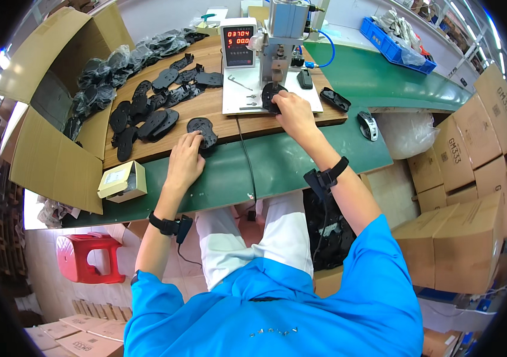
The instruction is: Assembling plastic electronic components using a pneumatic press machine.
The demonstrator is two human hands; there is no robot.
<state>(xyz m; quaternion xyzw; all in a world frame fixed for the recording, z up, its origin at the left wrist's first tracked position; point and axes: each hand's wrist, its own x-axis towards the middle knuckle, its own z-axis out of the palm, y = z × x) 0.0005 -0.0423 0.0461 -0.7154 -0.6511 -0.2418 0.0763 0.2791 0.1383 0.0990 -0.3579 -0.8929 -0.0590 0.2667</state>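
Observation:
My right hand (294, 114) pinches a black plastic housing part (270, 94) on the white base plate (235, 106) of a small bench press (280, 50), right under its head. The fingers cover part of that piece. Nearer the table's front edge, my left hand (185, 160) has its fingertips closed on the lower edge of another black plastic housing part (204, 127), which rests on the wooden board (225, 124). More black housing parts (157, 124) lie loosely spread on the board to the left. Beside the press stands a box with a red digital display (239, 43).
An open carton (57, 152) stands at the left, beside bagged black parts (110, 62). In front lies a small cream box (123, 181). A black-and-silver piece (367, 126) and a blue crate (396, 46) are to the right. A cable (246, 157) crosses the green tabletop.

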